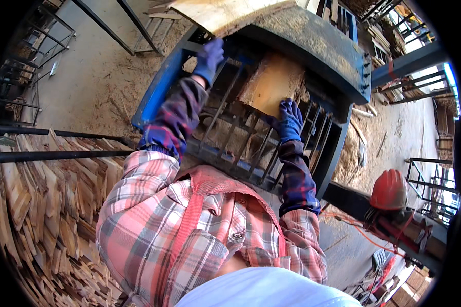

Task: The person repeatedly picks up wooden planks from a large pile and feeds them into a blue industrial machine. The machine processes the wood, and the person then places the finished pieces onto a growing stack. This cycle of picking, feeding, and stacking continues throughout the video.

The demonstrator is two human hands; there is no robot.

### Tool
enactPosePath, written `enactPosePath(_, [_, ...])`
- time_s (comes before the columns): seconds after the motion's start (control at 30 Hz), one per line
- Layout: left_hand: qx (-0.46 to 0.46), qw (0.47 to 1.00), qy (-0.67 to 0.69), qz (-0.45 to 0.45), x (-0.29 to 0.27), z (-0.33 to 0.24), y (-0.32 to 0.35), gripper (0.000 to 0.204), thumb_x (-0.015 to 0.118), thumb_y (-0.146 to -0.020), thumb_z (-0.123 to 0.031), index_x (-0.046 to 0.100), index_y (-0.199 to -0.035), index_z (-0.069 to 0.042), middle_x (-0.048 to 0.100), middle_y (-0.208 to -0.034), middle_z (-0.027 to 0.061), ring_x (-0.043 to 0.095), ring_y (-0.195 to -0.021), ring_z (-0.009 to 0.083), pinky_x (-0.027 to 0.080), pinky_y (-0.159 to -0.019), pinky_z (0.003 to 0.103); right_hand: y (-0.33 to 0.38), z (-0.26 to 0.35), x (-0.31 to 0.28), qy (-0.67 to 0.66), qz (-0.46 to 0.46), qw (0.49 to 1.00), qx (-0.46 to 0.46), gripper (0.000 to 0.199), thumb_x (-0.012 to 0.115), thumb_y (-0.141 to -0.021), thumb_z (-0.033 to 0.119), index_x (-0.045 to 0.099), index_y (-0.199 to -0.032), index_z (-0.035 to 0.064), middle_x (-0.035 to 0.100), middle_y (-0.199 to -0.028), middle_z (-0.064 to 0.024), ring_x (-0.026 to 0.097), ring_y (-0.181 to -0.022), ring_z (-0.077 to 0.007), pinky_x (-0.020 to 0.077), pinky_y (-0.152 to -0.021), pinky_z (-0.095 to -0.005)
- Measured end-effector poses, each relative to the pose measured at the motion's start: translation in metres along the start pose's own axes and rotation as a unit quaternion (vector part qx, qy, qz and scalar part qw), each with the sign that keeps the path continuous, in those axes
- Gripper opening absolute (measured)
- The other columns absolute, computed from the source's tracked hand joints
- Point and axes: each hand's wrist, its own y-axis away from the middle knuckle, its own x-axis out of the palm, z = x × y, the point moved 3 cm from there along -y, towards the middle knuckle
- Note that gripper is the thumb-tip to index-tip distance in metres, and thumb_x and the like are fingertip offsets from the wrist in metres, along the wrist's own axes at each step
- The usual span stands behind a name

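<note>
My right hand (288,120), in a blue work glove, lies against the near end of a bark-edged wood slab (274,84). Its fingers stretch over the slab's top, with the thumb spread to the side. The slab rests on the metal bars (246,138) of a blue machine (156,92), its far end under the machine's sawdust-covered hood (312,38). My left hand (208,60), gloved in purple-blue, reaches to the lower edge of a wide pale board (228,13) over the machine's far left. Its fingers point toward that board; whether they touch it is unclear.
A large heap of thin wood offcuts (51,204) fills the left, behind black metal rails (61,156). On a beam at right sits a red hard hat (389,189), near an orange cable (363,233). Sawdust (115,97) covers the floor; metal racks stand on both sides.
</note>
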Motion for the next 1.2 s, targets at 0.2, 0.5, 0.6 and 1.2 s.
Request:
enactPosePath(0.2, [-0.084,0.99,0.114,0.006,-0.024,-0.051,-0.087,0.043,0.071,-0.089,-0.025,0.06,-0.128,-0.009,0.069,-0.12,0.0089,0.066,-0.109,0.0279,0.056,-0.087,0.044,-0.073,-0.008,-0.016,0.058,0.004,0.998,0.021,0.079,0.074,-0.078,0.051,0.053,-0.14,0.0068,0.052,-0.145,-0.0146,0.042,-0.14,-0.0305,0.037,-0.111,-0.0383])
enactPosePath(0.5, [-0.154,0.975,0.157,0.015,0.01,0.054,0.123,0.039,0.062,-0.09,-0.011,0.064,-0.125,0.005,0.067,-0.124,0.0131,0.059,-0.118,0.0226,0.047,-0.103,0.031,-0.137,0.05,-0.064,-0.841,0.084,0.477,0.241,0.058,0.074,-0.087,0.04,0.061,-0.129,0.0025,0.069,-0.115,-0.0103,0.065,-0.1,-0.0269,0.0518,-0.09,-0.0391])
enactPosePath(0.6, [-0.222,0.97,0.076,0.056,0.048,0.045,0.201,0.042,0.074,-0.092,-0.022,0.064,-0.124,0.003,0.067,-0.121,0.0106,0.065,-0.107,0.019,0.052,-0.094,0.032,-0.107,0.014,-0.04,-0.861,0.009,0.458,0.223,0.047,0.072,-0.089,0.024,0.061,-0.125,-0.0032,0.068,-0.119,-0.0153,0.066,-0.106,-0.0294,0.0503,-0.1,-0.0386])
enactPosePath(1.2, [0.664,0.353,-0.563,0.343,0.242,-0.155,0.172,0.072,0.078,-0.075,-0.039,0.053,-0.138,-0.015,0.057,-0.136,0.0139,0.054,-0.126,0.0309,0.044,-0.106,0.043,0.1,-0.072,-0.285,-0.143,0.109,0.984,0.012,0.044,0.077,-0.08,0.031,0.069,-0.114,0.0034,0.073,-0.092,-0.0125,0.069,-0.085,-0.022,0.0521,-0.077,-0.0368])
